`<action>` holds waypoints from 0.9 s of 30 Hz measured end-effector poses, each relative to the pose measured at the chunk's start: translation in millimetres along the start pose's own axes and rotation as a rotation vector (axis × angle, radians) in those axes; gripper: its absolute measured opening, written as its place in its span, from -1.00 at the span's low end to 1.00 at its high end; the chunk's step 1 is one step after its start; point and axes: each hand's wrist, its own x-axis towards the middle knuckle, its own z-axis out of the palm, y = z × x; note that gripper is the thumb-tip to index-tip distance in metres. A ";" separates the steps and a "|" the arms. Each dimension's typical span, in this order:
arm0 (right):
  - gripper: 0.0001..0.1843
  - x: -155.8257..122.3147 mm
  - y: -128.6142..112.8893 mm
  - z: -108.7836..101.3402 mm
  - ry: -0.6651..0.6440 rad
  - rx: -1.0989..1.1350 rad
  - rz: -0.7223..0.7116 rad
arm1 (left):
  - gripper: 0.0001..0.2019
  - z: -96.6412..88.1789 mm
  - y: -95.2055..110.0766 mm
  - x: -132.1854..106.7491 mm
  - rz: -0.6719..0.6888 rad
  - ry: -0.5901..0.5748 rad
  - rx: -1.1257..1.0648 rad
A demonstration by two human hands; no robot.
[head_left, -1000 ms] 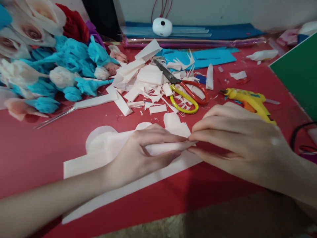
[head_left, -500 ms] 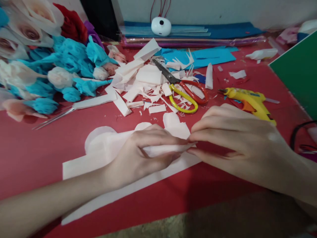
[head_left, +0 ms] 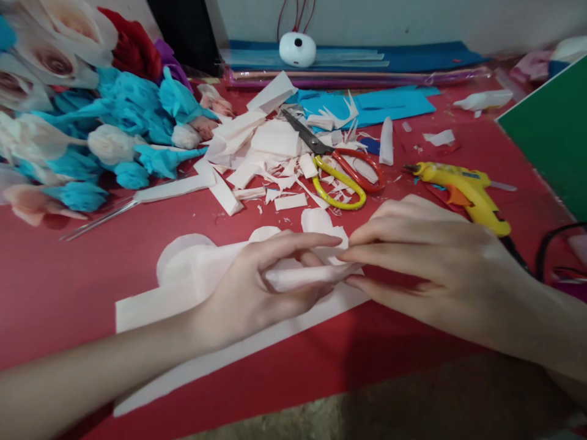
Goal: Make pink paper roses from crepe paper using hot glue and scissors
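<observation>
A thin rolled piece of white paper (head_left: 298, 278) runs between my two hands, just above the tabletop. My left hand (head_left: 270, 284) holds it from the left, thumb below and fingers above, with the index finger lifted off. At its right end the fingertips of my right hand (head_left: 426, 263) pinch it. Beneath my hands lie a long strip of white paper (head_left: 151, 302) and rounded white petal shapes (head_left: 186, 250), partly covered by my left hand.
Scissors (head_left: 339, 165) with red and yellow handles rest on white paper scraps (head_left: 275, 137). Right of them lies a yellow glue gun (head_left: 468, 186). Tweezers (head_left: 107, 217) and crepe paper flowers (head_left: 132, 98) are on the left. A green board (head_left: 557, 134) stands at the right edge.
My left index finger has risen off the rolled paper, opening a gap. My right hand has shifted slightly left and down along its end. The objects on the table stay put.
</observation>
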 end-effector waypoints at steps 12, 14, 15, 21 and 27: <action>-0.87 1.8 -3.2 -1.3 -0.009 -0.041 -0.088 | -0.68 2.3 0.0 -1.5 -0.096 0.000 -0.155; -0.88 2.0 -3.4 -1.5 0.001 -0.037 -0.094 | -0.69 2.3 -0.2 -1.9 -0.102 -0.004 -0.158; -0.88 2.1 -3.5 -1.5 0.008 -0.035 -0.096 | -0.69 2.3 0.0 -1.9 -0.104 -0.002 -0.156; -0.90 2.8 -4.0 -2.2 0.023 -0.089 -0.131 | -0.71 2.5 2.2 -0.5 -0.090 0.000 -0.149; -0.93 4.3 -6.7 -3.2 0.092 -0.094 -0.124 | -0.71 1.8 2.8 -0.2 -0.095 -0.012 -0.177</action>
